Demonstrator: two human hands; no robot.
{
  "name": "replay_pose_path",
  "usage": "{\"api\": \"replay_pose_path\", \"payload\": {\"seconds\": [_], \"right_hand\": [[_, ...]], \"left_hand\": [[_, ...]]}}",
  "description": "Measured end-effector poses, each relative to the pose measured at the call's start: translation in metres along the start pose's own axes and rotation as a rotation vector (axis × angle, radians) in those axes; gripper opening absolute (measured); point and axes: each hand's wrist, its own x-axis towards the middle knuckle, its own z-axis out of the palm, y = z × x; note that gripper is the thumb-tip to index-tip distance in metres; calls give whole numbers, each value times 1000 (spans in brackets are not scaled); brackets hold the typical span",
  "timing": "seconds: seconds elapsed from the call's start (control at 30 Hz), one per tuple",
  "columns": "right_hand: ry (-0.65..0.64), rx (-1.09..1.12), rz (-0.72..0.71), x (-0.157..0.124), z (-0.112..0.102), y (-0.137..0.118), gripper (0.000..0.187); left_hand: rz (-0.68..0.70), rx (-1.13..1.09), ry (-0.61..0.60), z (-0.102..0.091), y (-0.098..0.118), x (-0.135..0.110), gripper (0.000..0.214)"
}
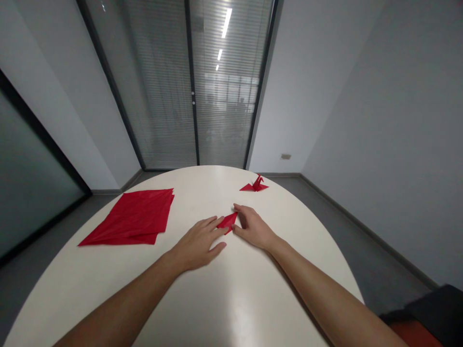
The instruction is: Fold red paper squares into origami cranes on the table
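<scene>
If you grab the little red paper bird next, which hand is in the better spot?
Probably the right hand: it is closer to the red paper bird, which sits just beyond it on the table. The left hand is farther away, at the left end of the small folded red paper.

One left hand point(197, 245) and one right hand point(256, 229) make two, with one small folded paper point(227, 222). One table point(202, 308) bears one paper bird point(256, 186) and one pile of sheets point(139, 217), its layers too overlapped to count.
</scene>
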Motion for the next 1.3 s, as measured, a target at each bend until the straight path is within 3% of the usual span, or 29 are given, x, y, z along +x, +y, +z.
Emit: {"api": "replay_pose_path", "payload": {"seconds": [0.5, 0.73, 0.93, 1.3], "right_hand": [[59, 299, 97, 5, 6, 0, 54], [37, 229, 217, 9, 6, 4, 31], [45, -36, 79, 8, 4, 6, 25], [23, -88, 42, 7, 1, 2, 21]], "left_hand": [[8, -23, 10, -11, 8, 4, 40], [30, 1, 5, -9, 6, 3, 40], [50, 3, 9, -9, 6, 4, 40], [70, -8, -10, -13, 9, 5, 38]]}}
